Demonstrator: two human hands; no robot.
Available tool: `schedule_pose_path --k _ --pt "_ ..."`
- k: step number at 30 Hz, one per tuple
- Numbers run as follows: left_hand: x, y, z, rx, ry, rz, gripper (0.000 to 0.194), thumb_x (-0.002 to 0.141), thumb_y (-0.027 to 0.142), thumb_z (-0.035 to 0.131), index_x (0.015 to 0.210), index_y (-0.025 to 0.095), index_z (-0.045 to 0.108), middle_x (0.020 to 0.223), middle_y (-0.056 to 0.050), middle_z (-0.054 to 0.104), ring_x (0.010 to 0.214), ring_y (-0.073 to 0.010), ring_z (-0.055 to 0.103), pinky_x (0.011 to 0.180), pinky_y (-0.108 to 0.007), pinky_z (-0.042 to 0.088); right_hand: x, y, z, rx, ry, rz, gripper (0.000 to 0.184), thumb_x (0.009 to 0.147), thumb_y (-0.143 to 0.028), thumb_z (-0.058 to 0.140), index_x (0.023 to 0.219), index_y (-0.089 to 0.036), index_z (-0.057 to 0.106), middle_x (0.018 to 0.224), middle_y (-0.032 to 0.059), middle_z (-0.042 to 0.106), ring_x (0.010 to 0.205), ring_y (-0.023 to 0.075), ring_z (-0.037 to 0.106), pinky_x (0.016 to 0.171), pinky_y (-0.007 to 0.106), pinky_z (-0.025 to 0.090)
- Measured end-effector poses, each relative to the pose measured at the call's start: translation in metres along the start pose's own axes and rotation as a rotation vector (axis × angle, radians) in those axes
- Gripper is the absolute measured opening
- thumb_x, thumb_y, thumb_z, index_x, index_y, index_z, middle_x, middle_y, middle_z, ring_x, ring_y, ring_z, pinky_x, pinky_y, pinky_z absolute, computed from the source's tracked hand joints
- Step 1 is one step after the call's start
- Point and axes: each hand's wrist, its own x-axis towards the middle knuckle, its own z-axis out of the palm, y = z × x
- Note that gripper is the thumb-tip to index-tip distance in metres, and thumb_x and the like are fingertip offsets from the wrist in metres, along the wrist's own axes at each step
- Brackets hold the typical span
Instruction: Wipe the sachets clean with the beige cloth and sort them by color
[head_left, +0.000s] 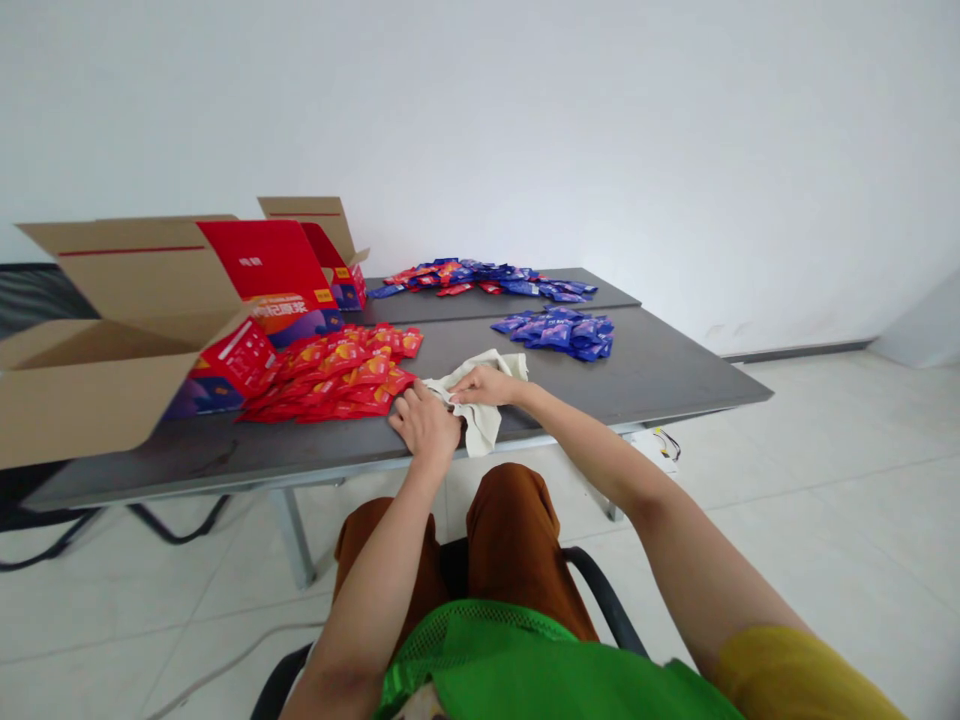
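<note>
the cream cloth lies bunched near the front edge of the bench, centre of the frame. the left hand curls in, clenched on the cloth's edge; the right hand lies across the top, and i cannot tell if its grip is closed. red sachets sit just left of the hands, blue sachets upper right, a mixed pile beyond, and open cartons far left.
</note>
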Motion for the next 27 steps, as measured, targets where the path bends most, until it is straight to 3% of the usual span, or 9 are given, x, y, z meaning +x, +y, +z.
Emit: schedule_pose_path --k 3,9,11,13,16,19,22,24,27 --pt "0.001 0.0 0.001 0.008 -0.006 -0.002 0.05 0.087 0.032 0.046 0.134 0.012 0.043 0.119 -0.018 0.055 0.11 -0.0316 0.048 0.087 -0.045 0.039 0.008 0.0 -0.001 -0.023 0.001 0.016 0.038 0.088 -0.043 0.056 0.096 -0.012 0.076 0.076 0.0 0.069 0.066 0.013 0.055 0.06 0.021 0.038" --pt "0.004 0.003 0.0 0.046 -0.021 -0.027 0.041 0.094 0.02 0.028 0.128 0.015 0.051 0.116 -0.018 0.056 0.111 -0.0298 0.048 0.087 -0.045 0.038 0.027 -0.006 0.004 -0.267 0.171 0.434 0.035 0.087 -0.047 0.061 0.104 -0.021 0.077 0.078 0.0023 0.073 0.063 0.0148 0.058 0.057 0.024 0.035" --pt "0.004 0.003 -0.001 0.048 -0.022 -0.015 0.041 0.095 0.02 0.027 0.125 0.016 0.054 0.115 -0.017 0.056 0.11 -0.0299 0.048 0.086 -0.044 0.039 0.026 -0.008 0.005 -0.303 0.188 0.486 0.035 0.086 -0.048 0.062 0.106 -0.024 0.077 0.083 0.0034 0.074 0.067 0.0161 0.061 0.059 0.024 0.036" --pt "0.004 0.002 -0.001 0.05 -0.035 0.003 0.039 0.095 0.02 0.026 0.115 0.016 0.06 0.113 -0.017 0.056 0.109 -0.0305 0.048 0.085 -0.045 0.039 0.021 -0.009 0.004 -0.295 0.167 0.443 0.033 0.086 -0.046 0.063 0.106 -0.024 0.077 0.083 0.0032 0.074 0.07 0.0161 0.063 0.06 0.023 0.037" --pt "0.003 0.0 -0.001 0.049 -0.039 0.024 0.035 0.094 0.021 0.03 0.107 0.015 0.062 0.111 -0.016 0.056 0.107 -0.0311 0.048 0.085 -0.045 0.039 0.008 -0.008 0.0 -0.146 0.056 0.243 0.035 0.086 -0.043 0.063 0.106 -0.018 0.076 0.08 0.0007 0.073 0.07 0.0149 0.061 0.062 0.021 0.038" --pt "0.001 -0.002 -0.001 0.02 -0.022 0.028 0.034 0.089 0.03 0.045 0.115 0.013 0.057 0.113 -0.017 0.056 0.108 -0.0318 0.048 0.087 -0.045 0.039 0.0 -0.002 -0.005 0.131 -0.052 0.104 0.043 0.081 -0.047 0.066 0.105 -0.013 0.076 0.086 0.0023 0.073 0.072 0.015 0.061 0.068 0.023 0.044" --pt "-0.001 -0.002 -0.001 -0.034 0.013 0.01 0.046 0.085 0.035 0.051 0.126 0.012 0.05 0.114 -0.017 0.057 0.109 -0.0318 0.049 0.089 -0.045 0.039 0.004 0.004 -0.005 0.301 -0.093 0.104 0.05 0.072 -0.051 0.072 0.102 -0.011 0.076 0.092 0.006 0.074 0.076 0.0164 0.063 0.073 0.026 0.047" --pt "-0.002 -0.001 0.0 -0.062 0.046 -0.017 0.046 0.089 0.03 0.047 0.131 0.013 0.047 0.115 -0.017 0.058 0.11 -0.0303 0.05 0.089 -0.042 0.039 0.009 0.004 -0.001 0.271 -0.042 0.13 0.05 0.071 -0.051 0.073 0.102 -0.012 0.076 0.092 0.006 0.074 0.077 0.0175 0.063 0.071 0.026 0.048" --pt "-0.001 -0.001 0.002 -0.066 0.071 -0.073 0.041 0.095 0.022 0.034 0.133 0.014 0.048 0.113 -0.016 0.06 0.108 -0.0283 0.053 0.088 -0.04 0.04 0.013 -0.006 0.011 0.042 0.151 0.242 0.043 0.078 -0.049 0.069 0.104 -0.016 0.077 0.088 0.0043 0.075 0.076 0.0181 0.064 0.068 0.025 0.046"
